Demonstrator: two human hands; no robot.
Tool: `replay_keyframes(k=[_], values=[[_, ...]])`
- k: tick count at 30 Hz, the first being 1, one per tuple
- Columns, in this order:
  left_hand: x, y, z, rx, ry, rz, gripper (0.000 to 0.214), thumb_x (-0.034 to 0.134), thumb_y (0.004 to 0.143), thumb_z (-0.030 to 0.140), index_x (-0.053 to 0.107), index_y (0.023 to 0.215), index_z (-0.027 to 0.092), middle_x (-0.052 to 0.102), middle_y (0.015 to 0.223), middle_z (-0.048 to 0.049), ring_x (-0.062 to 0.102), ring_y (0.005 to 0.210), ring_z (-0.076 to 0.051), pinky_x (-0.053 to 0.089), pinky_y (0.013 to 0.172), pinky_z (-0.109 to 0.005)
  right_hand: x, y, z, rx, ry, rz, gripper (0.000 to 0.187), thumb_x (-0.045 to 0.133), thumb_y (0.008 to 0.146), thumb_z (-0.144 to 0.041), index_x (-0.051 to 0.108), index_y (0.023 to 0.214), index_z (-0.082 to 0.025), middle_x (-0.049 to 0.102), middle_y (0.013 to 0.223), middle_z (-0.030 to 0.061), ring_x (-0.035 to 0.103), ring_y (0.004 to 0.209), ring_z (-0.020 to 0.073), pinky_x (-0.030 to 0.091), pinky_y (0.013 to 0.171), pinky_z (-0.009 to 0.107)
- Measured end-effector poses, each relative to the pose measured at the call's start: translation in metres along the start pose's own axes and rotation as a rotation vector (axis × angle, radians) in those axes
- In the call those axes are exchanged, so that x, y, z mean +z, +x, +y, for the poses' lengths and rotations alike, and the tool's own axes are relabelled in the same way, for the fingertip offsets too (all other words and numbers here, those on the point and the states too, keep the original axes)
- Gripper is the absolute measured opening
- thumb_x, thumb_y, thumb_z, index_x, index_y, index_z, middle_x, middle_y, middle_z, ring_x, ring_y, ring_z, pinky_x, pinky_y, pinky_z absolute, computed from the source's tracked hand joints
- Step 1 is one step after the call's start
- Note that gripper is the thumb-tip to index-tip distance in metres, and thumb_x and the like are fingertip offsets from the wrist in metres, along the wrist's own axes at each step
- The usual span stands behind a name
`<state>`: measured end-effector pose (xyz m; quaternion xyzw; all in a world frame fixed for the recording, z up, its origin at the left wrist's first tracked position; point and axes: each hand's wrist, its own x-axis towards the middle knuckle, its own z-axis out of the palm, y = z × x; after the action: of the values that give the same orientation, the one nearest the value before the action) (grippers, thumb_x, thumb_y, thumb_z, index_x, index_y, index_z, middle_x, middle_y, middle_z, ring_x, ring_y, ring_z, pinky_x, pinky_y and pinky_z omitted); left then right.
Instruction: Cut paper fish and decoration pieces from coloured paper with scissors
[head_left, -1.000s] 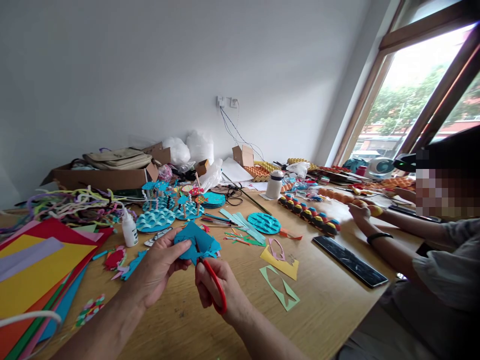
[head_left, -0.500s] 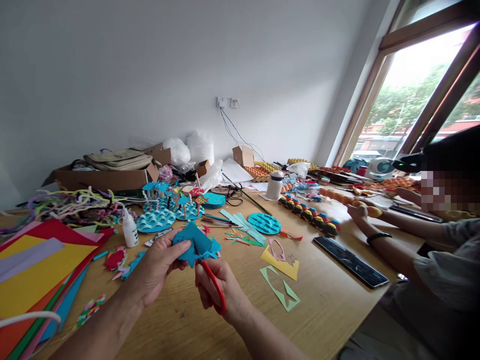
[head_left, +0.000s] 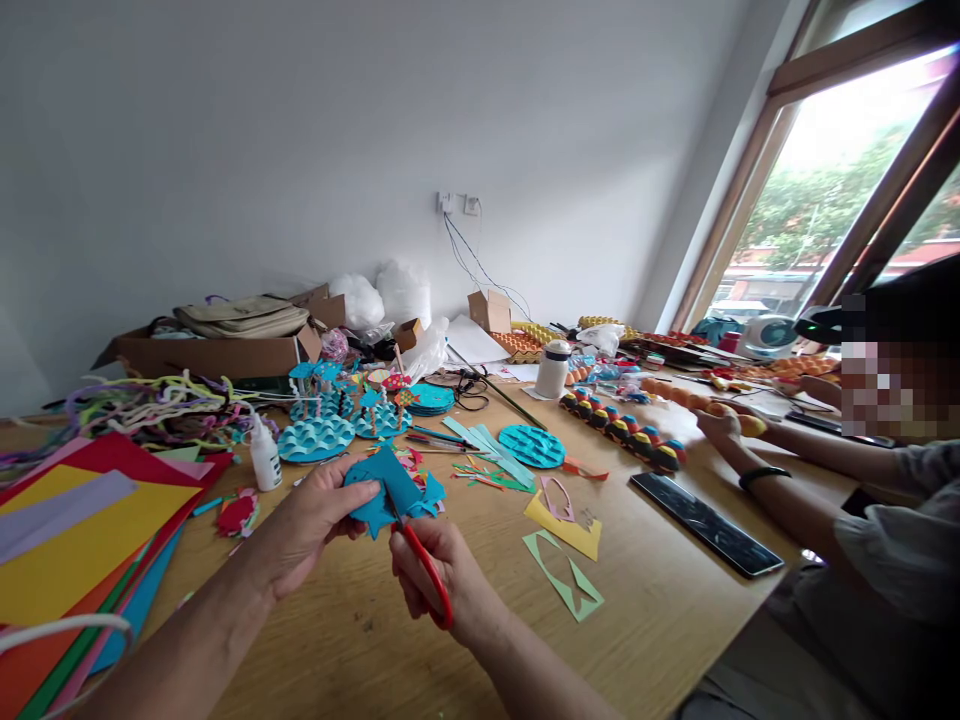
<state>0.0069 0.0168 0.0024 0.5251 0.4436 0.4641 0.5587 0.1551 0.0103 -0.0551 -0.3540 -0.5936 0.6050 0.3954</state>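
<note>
Blue paper with jagged edges (head_left: pixel 403 482) shows on my feed, pinched between the thumb and fingers of my left hand (head_left: pixel 322 515) above the brown wooden table (head_left: pixel 360 640). My right hand (head_left: pixel 454 575) grips red-handled scissors (head_left: pixel 433 580), and I see their blades meeting the paper. To the right I have a light-green paper offcut (head_left: pixel 586 603) near a yellow paper offcut (head_left: pixel 574 533). Farther out, I make out a round blue ridged disc (head_left: pixel 532 447), a white plastic squeeze bottle (head_left: pixel 264 458) on the left, and a black flat-screened device (head_left: pixel 705 525) on the right.
</note>
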Motion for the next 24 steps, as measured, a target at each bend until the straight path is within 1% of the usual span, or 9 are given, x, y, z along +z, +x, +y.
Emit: replay_keyframes(k=[4, 12, 18, 21, 24], values=[[-0.0009, -0.0004, 0.0011, -0.005, 0.010, -0.001, 0.014, 0.065, 0.066, 0.030, 0.063, 0.076, 0.019, 0.057, 0.056, 0.0042, 0.045, 0.048, -0.009, 0.036, 0.046, -0.019, 0.0002, 0.0007, 0.0011, 0.005, -0.004, -0.003, 0.046, 0.051, 0.070, -0.058, 0.043, 0.054, -0.016, 0.037, 0.035, -0.0083, 0.034, 0.027, 0.0028, 0.024, 0.029, 0.014], [-0.0049, 0.0013, 0.0014, -0.035, 0.011, -0.037, 0.015, 0.063, 0.069, 0.030, 0.061, 0.078, 0.018, 0.055, 0.059, 0.0041, 0.044, 0.051, -0.008, 0.037, 0.047, -0.018, 0.0022, -0.0008, -0.0036, 0.035, 0.000, -0.010, 0.052, 0.051, 0.063, -0.065, 0.042, 0.051, -0.016, 0.037, 0.033, -0.0081, 0.033, 0.025, 0.0026, 0.022, 0.027, 0.014], [-0.0033, 0.0027, 0.0008, -0.049, 0.002, -0.064, 0.020, 0.064, 0.068, 0.031, 0.061, 0.082, 0.018, 0.054, 0.060, 0.0043, 0.043, 0.050, -0.007, 0.036, 0.046, -0.018, 0.0009, 0.0003, 0.0011, 0.019, 0.017, -0.006, 0.045, 0.052, 0.068, -0.058, 0.043, 0.055, -0.015, 0.040, 0.033, -0.0079, 0.037, 0.027, 0.0031, 0.026, 0.030, 0.014], [-0.0035, 0.0012, 0.0013, -0.054, 0.006, -0.072, 0.021, 0.064, 0.068, 0.031, 0.062, 0.084, 0.018, 0.053, 0.060, 0.0044, 0.042, 0.050, -0.007, 0.036, 0.046, -0.018, 0.0006, 0.0008, 0.0026, 0.011, 0.013, -0.008, 0.044, 0.051, 0.070, -0.056, 0.043, 0.055, -0.016, 0.039, 0.034, -0.0079, 0.036, 0.028, 0.0032, 0.026, 0.029, 0.014], [-0.0071, 0.0006, 0.0010, -0.046, 0.030, -0.108, 0.020, 0.062, 0.070, 0.030, 0.062, 0.087, 0.019, 0.053, 0.061, 0.0045, 0.041, 0.051, -0.007, 0.035, 0.046, -0.017, 0.0013, 0.0006, 0.0026, 0.004, -0.001, -0.013, 0.044, 0.051, 0.071, -0.055, 0.042, 0.054, -0.016, 0.038, 0.034, -0.0078, 0.035, 0.027, 0.0031, 0.026, 0.029, 0.013]])
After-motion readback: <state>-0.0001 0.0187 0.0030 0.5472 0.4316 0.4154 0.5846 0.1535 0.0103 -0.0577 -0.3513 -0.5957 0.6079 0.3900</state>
